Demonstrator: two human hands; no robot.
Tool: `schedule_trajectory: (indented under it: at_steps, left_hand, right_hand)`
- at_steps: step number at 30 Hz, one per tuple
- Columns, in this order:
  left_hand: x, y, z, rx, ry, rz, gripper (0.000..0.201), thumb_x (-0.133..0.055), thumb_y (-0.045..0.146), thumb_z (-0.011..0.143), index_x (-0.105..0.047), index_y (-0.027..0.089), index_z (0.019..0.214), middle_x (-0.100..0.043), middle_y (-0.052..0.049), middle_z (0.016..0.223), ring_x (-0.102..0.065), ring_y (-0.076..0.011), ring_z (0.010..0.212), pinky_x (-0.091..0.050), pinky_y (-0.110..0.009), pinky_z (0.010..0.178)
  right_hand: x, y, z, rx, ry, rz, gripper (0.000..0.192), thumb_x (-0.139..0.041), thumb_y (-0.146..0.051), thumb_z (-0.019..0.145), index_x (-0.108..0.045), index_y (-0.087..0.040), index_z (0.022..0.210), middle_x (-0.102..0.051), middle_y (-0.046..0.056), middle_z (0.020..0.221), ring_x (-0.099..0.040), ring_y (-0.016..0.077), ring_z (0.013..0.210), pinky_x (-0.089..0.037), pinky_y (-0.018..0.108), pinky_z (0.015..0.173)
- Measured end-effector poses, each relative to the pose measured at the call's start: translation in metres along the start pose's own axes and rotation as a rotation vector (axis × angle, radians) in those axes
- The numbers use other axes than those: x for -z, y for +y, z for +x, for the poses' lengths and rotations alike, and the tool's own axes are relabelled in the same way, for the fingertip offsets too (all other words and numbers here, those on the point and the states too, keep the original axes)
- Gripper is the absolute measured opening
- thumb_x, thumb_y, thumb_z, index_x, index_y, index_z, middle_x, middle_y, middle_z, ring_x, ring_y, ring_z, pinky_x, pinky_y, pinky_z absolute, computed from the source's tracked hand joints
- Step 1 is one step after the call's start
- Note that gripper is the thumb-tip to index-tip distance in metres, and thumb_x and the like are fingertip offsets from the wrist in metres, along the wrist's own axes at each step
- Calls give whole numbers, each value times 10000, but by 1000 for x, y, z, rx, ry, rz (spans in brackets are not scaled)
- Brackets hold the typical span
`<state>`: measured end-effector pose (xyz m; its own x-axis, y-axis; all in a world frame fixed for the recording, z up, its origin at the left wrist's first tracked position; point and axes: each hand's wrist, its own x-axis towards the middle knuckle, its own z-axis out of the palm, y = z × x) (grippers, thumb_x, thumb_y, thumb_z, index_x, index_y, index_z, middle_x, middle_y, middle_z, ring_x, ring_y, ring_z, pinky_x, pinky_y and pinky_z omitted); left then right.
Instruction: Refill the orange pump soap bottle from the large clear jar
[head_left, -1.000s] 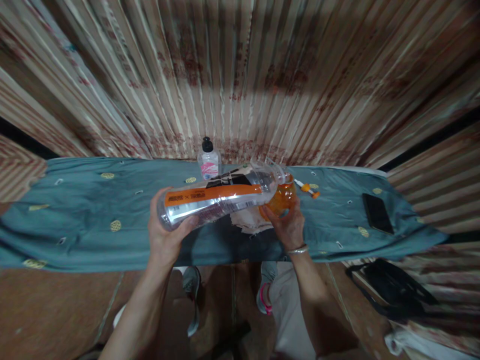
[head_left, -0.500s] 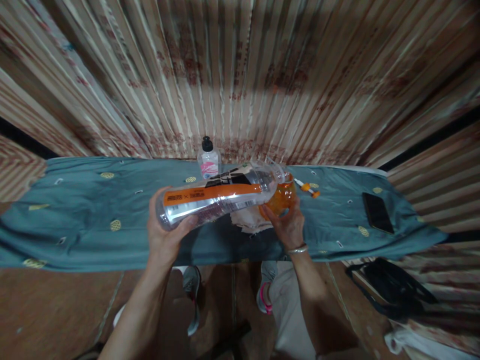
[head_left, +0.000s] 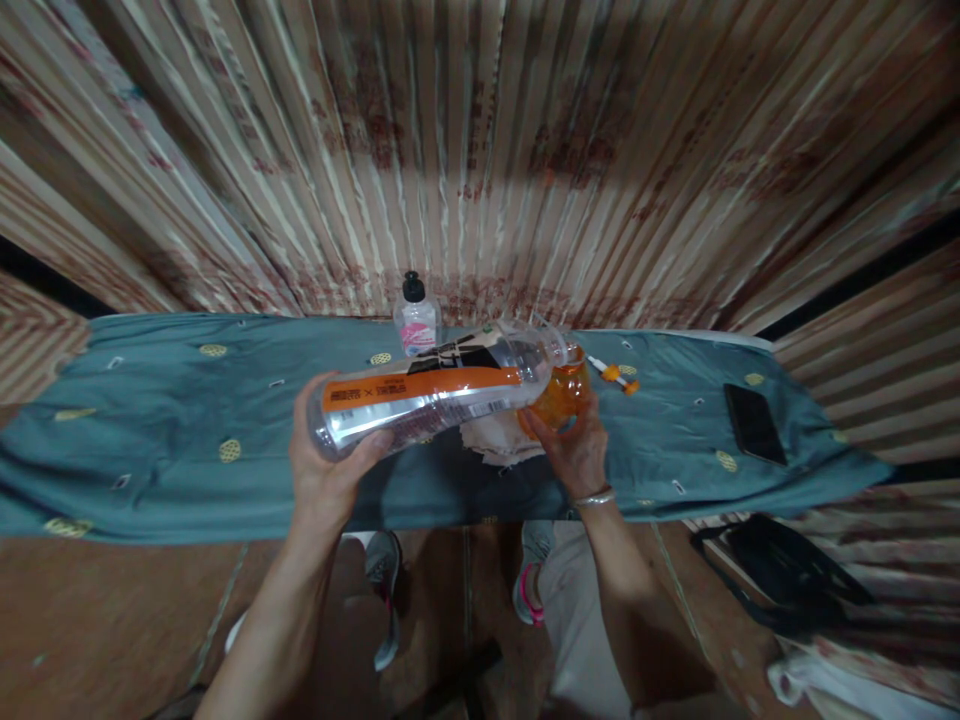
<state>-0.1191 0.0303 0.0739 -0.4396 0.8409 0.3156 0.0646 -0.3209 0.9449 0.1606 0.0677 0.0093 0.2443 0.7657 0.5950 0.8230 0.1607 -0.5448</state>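
Note:
My left hand (head_left: 330, 470) grips the base end of a large clear plastic bottle (head_left: 435, 392) with an orange and black label, held nearly level with its neck pointing right. The bottle's mouth meets the rim of a small orange container (head_left: 561, 396), which my right hand (head_left: 574, 448) holds from below and the near side. Both are above a crumpled pale cloth (head_left: 499, 438) lying on the teal cover (head_left: 187, 440) of a long narrow table.
A small clear bottle with a black cap and pink label (head_left: 417, 320) stands at the table's back edge. An orange-and-white pen-like item (head_left: 615, 374) and a black phone (head_left: 754, 424) lie to the right. A striped curtain (head_left: 480, 150) hangs behind; a black bag (head_left: 780, 575) sits on the floor right.
The large bottle's base end has risen very slightly in my left hand. The right hand and orange container stay where they were.

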Motion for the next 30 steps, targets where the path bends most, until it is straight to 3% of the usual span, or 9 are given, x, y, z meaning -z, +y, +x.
schedule_trajectory:
  at_steps: [11, 18, 30]
  left_hand:
    - [0, -1, 0, -2, 0, 2, 716, -902, 448, 530, -626, 328, 1179, -679, -27, 1080, -655, -256, 982, -557, -435, 918]
    - [1, 2, -1, -8, -18, 21, 693, -886, 442, 566, -607, 315, 1187, -669, -35, 1087, -657, -277, 994, -551, -453, 910]
    - [1, 0, -1, -2, -26, 57, 718, -873, 475, 573, -584, 317, 1211, -656, -52, 1119, -642, -304, 1037, -533, -488, 936]
  right_hand:
    - [-4, 3, 0, 34, 45, -5, 739, -627, -683, 789, -457, -182, 1304, -739, 116, 994, -748, 311, 795, -607, 433, 646]
    - [4, -5, 2, -21, -52, 5, 702, -681, -580, 803, -447, -159, 1315, -722, 158, 1057, -737, 326, 861, -595, 419, 708]
    - [6, -7, 2, -73, -78, 17, 734, -686, -587, 785, -460, -121, 1305, -710, 200, 1127, -723, 352, 933, -581, 444, 760]
